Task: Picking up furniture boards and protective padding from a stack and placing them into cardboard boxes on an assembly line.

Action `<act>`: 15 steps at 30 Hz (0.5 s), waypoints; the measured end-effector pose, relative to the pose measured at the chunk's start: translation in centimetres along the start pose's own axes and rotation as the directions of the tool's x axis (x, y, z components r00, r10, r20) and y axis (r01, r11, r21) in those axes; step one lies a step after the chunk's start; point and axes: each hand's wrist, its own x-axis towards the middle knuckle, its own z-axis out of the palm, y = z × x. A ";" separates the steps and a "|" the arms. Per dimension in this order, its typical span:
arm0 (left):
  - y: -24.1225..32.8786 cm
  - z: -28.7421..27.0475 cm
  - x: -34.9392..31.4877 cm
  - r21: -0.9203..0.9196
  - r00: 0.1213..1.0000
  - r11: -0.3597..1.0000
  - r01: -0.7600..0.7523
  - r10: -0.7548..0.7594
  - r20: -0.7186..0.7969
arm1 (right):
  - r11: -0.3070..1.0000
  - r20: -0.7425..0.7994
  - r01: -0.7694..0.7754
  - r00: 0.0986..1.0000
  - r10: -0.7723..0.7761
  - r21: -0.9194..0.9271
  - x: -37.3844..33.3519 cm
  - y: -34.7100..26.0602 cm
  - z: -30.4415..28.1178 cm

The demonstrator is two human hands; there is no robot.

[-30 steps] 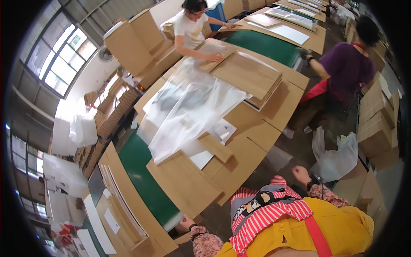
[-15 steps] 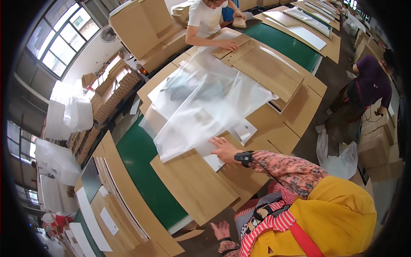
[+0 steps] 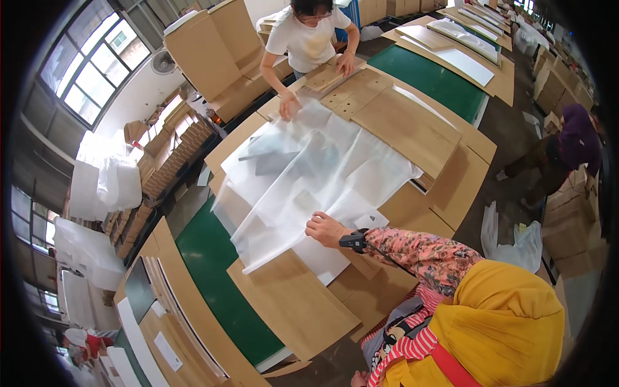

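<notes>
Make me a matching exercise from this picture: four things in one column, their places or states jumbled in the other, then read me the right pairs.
Things
1. Translucent white plastic sheet
2. Flat green conveyor belt
3. Person's own bare right hand
4. Round grey fan

Places or states
A. Has a small black device strapped at its wrist
B. Near the large paned window
C. Wrinkled and spread out
D. Partly covered by flattened brown cardboard

Right pairs: 1-C, 2-D, 3-A, 4-B.

Right hand (image 3: 329, 230): fingers curled at translucent sheet (image 3: 303, 177). Wood-grain panel (image 3: 293, 306) below-left of fingers. Left hand (image 3: 359, 379) well below them.
</notes>
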 end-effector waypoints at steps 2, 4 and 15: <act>2.1 0.4 0.5 0.190 0.993 0.975 -0.112 0.115 -0.005 | 0.995 0.033 -0.043 0.999 0.040 0.086 0.6 1.7 -1.1; 5.1 1.4 2.5 -0.286 0.977 0.938 0.193 -0.210 -0.029 | 0.980 -0.009 -0.063 0.998 0.066 0.187 1.2 3.9 -2.0; 18.1 12.3 -0.3 -0.616 0.899 0.719 0.323 -0.437 -0.039 | 0.722 -0.410 -0.303 0.660 0.629 0.622 0.6 31.4 -14.2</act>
